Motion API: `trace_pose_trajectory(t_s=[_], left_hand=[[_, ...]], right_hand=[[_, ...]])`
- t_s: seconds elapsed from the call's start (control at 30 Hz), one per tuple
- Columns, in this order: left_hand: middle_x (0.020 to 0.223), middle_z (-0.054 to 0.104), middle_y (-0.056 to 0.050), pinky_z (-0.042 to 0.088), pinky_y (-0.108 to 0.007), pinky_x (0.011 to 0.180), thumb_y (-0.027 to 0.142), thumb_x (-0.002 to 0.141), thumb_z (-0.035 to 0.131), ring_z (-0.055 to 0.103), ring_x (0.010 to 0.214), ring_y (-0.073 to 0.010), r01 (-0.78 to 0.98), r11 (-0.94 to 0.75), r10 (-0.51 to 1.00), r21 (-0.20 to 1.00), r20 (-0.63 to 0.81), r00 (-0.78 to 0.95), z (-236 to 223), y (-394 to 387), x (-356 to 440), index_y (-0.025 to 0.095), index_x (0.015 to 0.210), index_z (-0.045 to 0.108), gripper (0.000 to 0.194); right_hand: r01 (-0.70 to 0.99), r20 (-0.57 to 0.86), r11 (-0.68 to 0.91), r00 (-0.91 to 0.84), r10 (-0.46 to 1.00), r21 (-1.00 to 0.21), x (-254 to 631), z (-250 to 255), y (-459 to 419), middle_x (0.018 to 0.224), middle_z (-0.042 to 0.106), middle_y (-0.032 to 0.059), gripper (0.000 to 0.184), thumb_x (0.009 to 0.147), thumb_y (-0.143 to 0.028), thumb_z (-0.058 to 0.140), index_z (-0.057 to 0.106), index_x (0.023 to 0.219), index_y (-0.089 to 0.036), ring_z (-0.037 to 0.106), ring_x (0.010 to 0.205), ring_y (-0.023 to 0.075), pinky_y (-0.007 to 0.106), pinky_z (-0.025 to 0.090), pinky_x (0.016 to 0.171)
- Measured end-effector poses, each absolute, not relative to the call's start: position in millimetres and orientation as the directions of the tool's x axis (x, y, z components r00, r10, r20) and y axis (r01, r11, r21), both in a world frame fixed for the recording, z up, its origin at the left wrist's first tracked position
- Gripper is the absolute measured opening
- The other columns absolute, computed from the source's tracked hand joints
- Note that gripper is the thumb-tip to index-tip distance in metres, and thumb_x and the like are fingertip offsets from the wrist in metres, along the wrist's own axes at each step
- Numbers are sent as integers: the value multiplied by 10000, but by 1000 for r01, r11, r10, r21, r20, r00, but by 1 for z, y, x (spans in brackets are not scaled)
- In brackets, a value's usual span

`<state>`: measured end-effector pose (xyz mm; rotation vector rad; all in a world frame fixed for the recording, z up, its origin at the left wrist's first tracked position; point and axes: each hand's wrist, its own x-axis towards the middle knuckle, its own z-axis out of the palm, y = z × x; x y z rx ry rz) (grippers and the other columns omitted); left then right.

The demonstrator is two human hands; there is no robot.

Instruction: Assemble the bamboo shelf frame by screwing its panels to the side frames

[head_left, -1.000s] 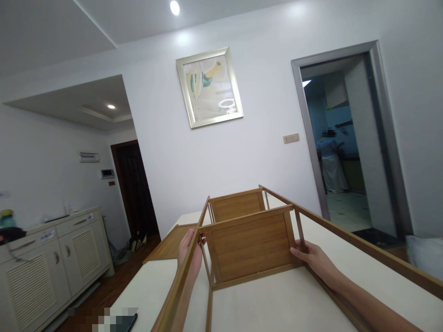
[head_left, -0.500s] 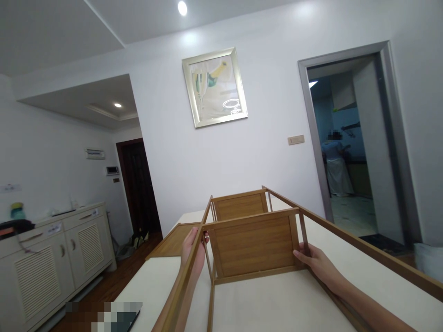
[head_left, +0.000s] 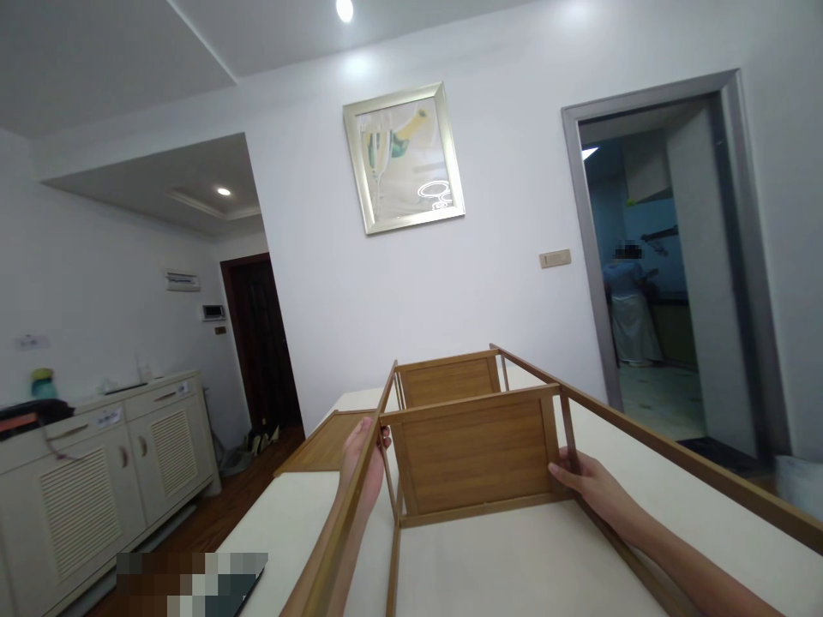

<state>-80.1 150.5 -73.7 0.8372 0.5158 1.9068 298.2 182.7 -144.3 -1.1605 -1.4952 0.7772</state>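
Wooden frame (head_left: 649, 437) lying on white table (head_left: 489, 557), two panels upright across it. My left hand (head_left: 365, 454): fingers clamped on left rail, beside nearer panel (head_left: 476, 450). My right hand (head_left: 588, 480): fingers clamped around right-side slat, thumb at panel edge. Farther panel (head_left: 450, 380) beyond nearer one. Loose board (head_left: 321, 446) flat on table, left of frame.

Shelf panel (head_left: 476, 452): smooth brown wood, visible grain.
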Motion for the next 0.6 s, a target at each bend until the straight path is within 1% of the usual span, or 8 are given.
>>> trace_pose_trajectory(t_s=[0.1,0.33,0.6], left_hand=[[735,634,-34,424,-244,586,344,696,795,577,625,-115,-608,-446,895,656,331,-299,-75,154,-83,115,833,652,303],[742,652,-28,434,-241,560,334,683,799,589,617,-119,-612,-451,893,650,338,-298,-75,154,-82,135,813,646,282],[710,633,-12,450,-236,558,346,709,786,588,600,-110,-605,-470,883,643,345,-319,-71,149,-75,142,813,636,273]], right_hand=[[270,335,321,5,942,-908,299,-144,184,680,618,-4,370,650,-545,659,544,783,-219,582,721,219,334,453,723],[294,327,309,14,945,-905,300,-145,185,670,607,-9,372,653,-540,666,551,791,-214,571,707,209,327,443,710],[309,317,293,30,948,-905,302,-143,185,689,668,11,423,614,-574,687,606,810,-207,621,736,241,333,485,725]])
